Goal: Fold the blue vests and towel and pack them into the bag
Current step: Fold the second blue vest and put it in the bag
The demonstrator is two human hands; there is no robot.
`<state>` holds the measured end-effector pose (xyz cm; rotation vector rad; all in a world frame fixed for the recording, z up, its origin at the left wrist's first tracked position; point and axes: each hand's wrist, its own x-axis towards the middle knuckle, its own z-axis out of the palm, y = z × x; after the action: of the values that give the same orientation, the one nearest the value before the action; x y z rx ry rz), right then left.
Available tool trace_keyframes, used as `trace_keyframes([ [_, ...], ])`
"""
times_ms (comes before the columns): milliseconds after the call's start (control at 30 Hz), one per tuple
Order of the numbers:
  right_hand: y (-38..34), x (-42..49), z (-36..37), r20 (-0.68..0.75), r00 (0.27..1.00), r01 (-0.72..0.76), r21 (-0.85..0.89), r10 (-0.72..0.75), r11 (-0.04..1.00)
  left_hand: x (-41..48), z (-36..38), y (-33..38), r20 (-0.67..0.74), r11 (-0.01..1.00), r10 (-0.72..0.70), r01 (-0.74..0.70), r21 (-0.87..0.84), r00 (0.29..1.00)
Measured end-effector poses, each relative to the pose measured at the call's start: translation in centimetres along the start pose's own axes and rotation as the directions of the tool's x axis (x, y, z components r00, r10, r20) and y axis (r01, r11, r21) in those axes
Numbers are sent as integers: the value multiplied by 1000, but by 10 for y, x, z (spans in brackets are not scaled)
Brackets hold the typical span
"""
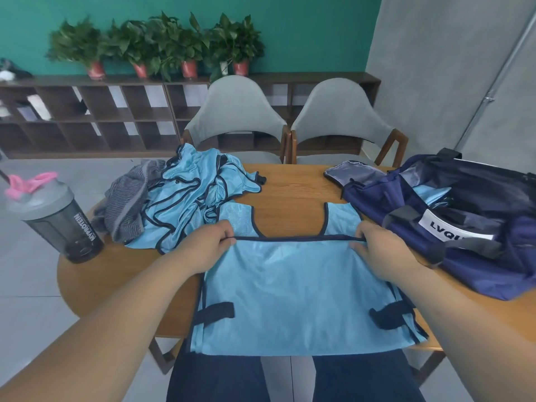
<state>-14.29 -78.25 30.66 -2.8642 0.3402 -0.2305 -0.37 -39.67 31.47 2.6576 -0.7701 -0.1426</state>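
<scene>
A light-blue vest (298,291) with dark trim lies spread on the wooden table (290,187) in front of me, its lower part folded up so a dark hem runs across the middle. My left hand (207,246) pinches that hem at its left end. My right hand (377,252) pinches it at the right end. A heap of more blue vests (191,195) sits at the back left, with a grey striped towel (127,204) beside it. The navy bag (452,219) lies unzipped at the right, with blue fabric showing inside.
A grey shaker bottle (58,221) with a pink loop stands at the table's left edge. Two grey chairs (290,117) face me across the table. A dark shelf unit with potted plants (162,44) lines the teal wall behind.
</scene>
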Motion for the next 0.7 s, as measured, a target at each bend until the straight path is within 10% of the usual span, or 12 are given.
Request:
trace_keyframes([
  [700, 18, -10, -18, -37, 992, -78, 541, 116, 837, -31, 20, -16, -297, 974, -79, 11, -225, 951],
])
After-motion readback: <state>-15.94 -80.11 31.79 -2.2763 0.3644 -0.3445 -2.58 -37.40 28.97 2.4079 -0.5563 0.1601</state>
